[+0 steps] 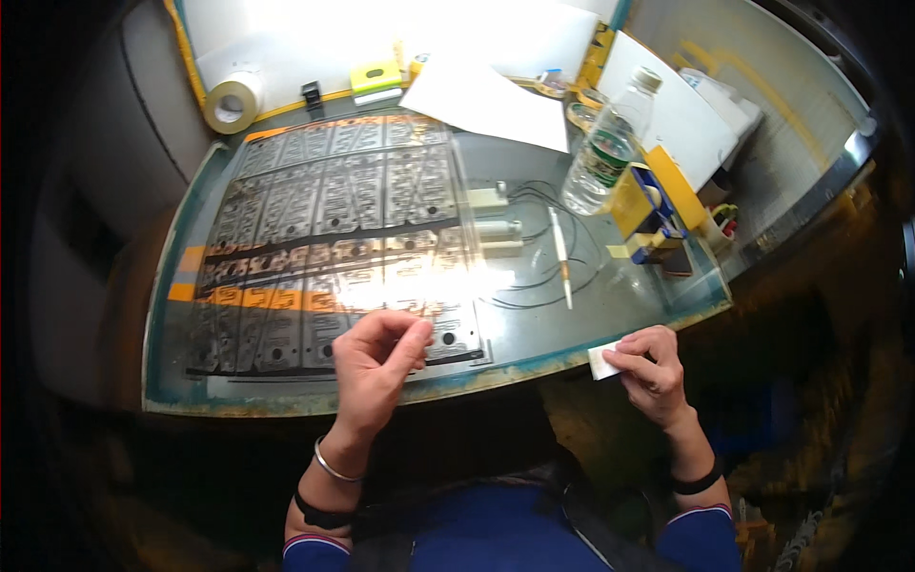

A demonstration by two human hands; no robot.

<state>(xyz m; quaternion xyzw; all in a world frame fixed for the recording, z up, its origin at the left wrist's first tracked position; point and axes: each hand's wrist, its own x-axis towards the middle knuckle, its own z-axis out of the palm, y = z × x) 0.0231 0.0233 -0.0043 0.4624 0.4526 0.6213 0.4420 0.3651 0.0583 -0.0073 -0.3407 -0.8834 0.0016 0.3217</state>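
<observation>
A large see-through film sheet (329, 195), printed with rows of dark circuit-like patterns, lies on the glass-topped table (610, 310). Over its near right part I hold my left hand (374, 367), thumb and forefinger pinched together. Anything between those fingertips is too small to make out. My right hand (653, 372), at the table's front edge to the right of the sheet, grips a small white folded piece (601, 361) of paper or cloth between thumb and fingers. Glare from the lamp washes out part of the film near my left hand.
A white pen-like tool (560, 257) lies amid dark cables right of the film. Beyond stand a clear plastic bottle (610, 143) and a blue tape dispenser (658, 214). White paper (491, 100), a tape roll (232, 103) and a yellow-green hole punch (376, 78) are along the back.
</observation>
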